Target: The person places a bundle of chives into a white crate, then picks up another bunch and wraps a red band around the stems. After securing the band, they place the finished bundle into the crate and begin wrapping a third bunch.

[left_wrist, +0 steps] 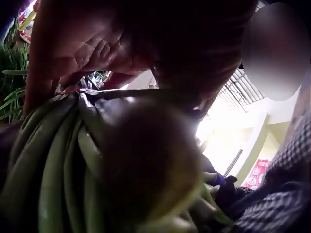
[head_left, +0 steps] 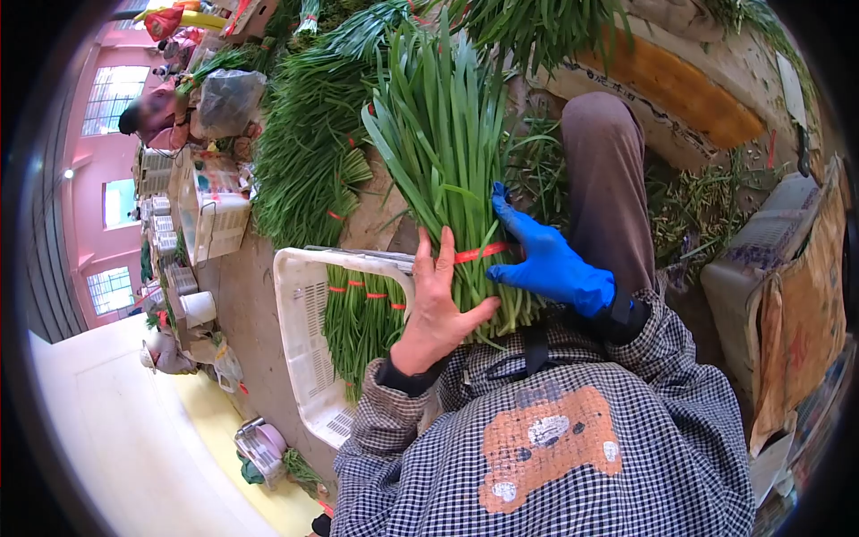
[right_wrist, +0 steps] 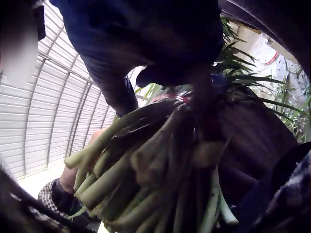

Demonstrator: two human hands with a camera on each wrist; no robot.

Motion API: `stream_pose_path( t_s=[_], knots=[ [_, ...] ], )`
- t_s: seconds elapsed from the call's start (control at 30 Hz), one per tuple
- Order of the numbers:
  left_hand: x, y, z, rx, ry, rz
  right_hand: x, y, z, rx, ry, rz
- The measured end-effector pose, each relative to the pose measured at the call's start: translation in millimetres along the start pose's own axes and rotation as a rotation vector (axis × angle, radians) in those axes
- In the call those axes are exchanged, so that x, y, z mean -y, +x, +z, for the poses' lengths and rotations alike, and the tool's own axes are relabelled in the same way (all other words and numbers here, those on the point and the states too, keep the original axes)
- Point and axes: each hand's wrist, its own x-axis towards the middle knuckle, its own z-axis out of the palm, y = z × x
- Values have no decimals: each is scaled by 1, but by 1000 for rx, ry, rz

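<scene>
A bunch of long, flat green leafy stalks (head_left: 447,152) stands tilted against the person's lap in the head view, a red band (head_left: 481,253) around its lower part. My bare left hand (head_left: 436,309) presses its left side, fingers extended and thumb spread across the front below the band. On the right side, my blue-gloved right hand (head_left: 557,264) lies against the stalks with its thumb and forefinger spread apart. Pale cut stalk ends (right_wrist: 121,194) fan out beneath the glove (right_wrist: 146,48) in the right wrist view. In the left wrist view, the stalks (left_wrist: 53,160) hang below the bare hand (left_wrist: 102,43).
A white plastic crate (head_left: 300,336) at the left holds several red-banded bunches (head_left: 362,309). Piled greens (head_left: 300,152) lie beyond it. Loose trimmings (head_left: 716,210) litter the floor at the right, near a grey crate (head_left: 761,233) and a knife (head_left: 792,98). The person's knee (head_left: 604,152) rises beside the bunch.
</scene>
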Motion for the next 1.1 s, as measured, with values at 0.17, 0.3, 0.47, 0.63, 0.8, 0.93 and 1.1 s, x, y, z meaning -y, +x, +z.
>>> stream_pose_path(
  t_s=[0.17, 0.3, 0.47, 0.63, 0.8, 0.93, 1.1],
  knots=[
    [0, 2, -12, 103, -37, -64, 2, -1, -1, 25, -13, -83],
    [1, 2, -12, 136, -61, -50, 0, -2, 0, 16, -13, -116],
    [-11, -11, -10, -19, 101, 54, -3, -1, 2, 6, 2, -143],
    [-17, -34, -11, -130, 359, 202, -2, 0, 8, -28, -105, -198],
    [-17, -40, -14, -180, 229, 145, 5, 1, 15, -77, -212, -280],
    [-7, -42, -12, -196, 129, 162, 6, 1, 17, -60, -234, -276],
    [-24, -40, -15, -152, 331, 102, 9, 2, 18, -90, -287, -312]
  ],
)
